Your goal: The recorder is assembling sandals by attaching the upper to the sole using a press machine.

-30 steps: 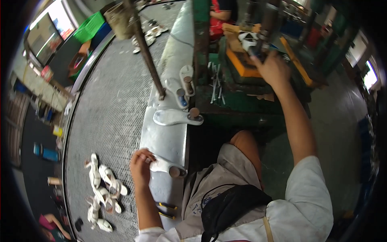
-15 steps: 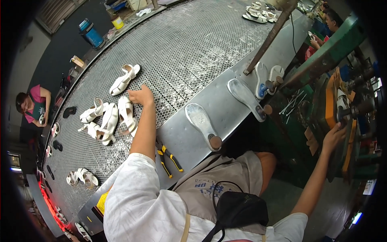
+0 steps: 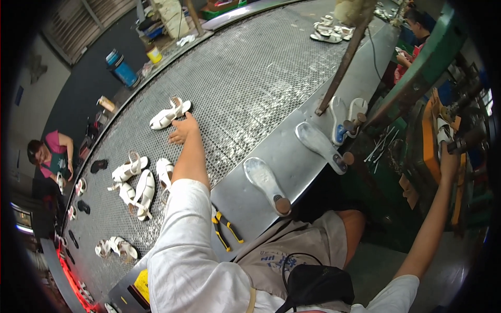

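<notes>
My left hand (image 3: 185, 129) reaches over the mesh table, fingers apart and nothing held, right beside a white strappy sandal (image 3: 166, 118). Whether the fingertips touch that sandal I cannot tell. Behind my forearm another white sandal (image 3: 165, 171) is partly hidden. Further left lie more white sandals (image 3: 145, 192) in a loose group. Out at the far right, my right hand (image 3: 448, 156) is up at a machine with an orange-edged plate (image 3: 429, 136). Its fingers close on the lower end of a white sandal (image 3: 444, 129) there; part of the grip is hidden.
Metal foot-shaped forms (image 3: 263, 180) stand along the steel ledge (image 3: 235, 193). Yellow-and-black pliers (image 3: 224, 229) lie near my lap. A rusty post (image 3: 344, 70) and green beam (image 3: 417, 78) rise at the right. Co-workers sit at far left (image 3: 52, 151) and upper right (image 3: 415, 39).
My left hand has moved from the near sandal toward the farther one, its fingers spreading. My right hand has risen along the machine to the white sandal. The whole view has shifted slightly.
</notes>
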The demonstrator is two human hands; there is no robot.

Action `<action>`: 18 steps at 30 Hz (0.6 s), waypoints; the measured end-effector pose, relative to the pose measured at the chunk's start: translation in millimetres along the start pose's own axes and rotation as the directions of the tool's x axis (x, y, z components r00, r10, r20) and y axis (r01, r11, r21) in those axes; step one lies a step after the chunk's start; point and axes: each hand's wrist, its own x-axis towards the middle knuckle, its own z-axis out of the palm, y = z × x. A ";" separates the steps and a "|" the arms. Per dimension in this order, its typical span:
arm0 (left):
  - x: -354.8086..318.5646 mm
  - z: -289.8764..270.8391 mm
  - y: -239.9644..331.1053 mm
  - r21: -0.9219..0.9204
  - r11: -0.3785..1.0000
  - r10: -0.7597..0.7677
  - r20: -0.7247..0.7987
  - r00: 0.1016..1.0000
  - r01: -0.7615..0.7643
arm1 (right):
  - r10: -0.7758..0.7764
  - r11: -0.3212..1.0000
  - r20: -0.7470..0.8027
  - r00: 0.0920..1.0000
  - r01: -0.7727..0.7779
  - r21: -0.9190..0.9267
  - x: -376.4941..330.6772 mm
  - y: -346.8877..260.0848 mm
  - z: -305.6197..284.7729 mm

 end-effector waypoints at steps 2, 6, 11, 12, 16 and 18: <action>7.4 -6.7 7.4 0.016 1.000 -0.004 -0.008 1.000 0.005 | 0.072 0.993 0.016 0.997 -0.070 -0.096 -27.5 -34.5 4.7; 26.5 -8.2 36.6 -0.040 0.992 -0.119 -0.074 0.990 0.116 | 0.044 0.976 -0.081 0.996 -0.061 -0.210 -59.7 -74.0 -7.7; 9.8 -1.3 28.1 -0.051 0.991 -0.131 -0.117 0.984 0.126 | 0.003 0.975 -0.084 0.996 -0.022 -0.219 -42.9 -63.6 -13.4; 11.0 -5.6 23.0 -0.073 0.991 -0.124 -0.165 0.978 0.113 | -0.008 0.989 -0.074 0.997 -0.003 -0.147 -38.5 -60.7 -14.0; -6.1 -34.5 -1.8 -0.768 0.637 0.095 0.171 0.981 0.072 | -0.055 0.998 -0.081 0.995 0.056 0.004 -33.9 -57.7 -16.0; -24.3 -59.7 -19.3 -0.874 0.486 0.256 0.178 0.950 0.032 | -0.065 0.998 -0.025 0.998 0.065 0.022 -19.1 -33.4 -14.5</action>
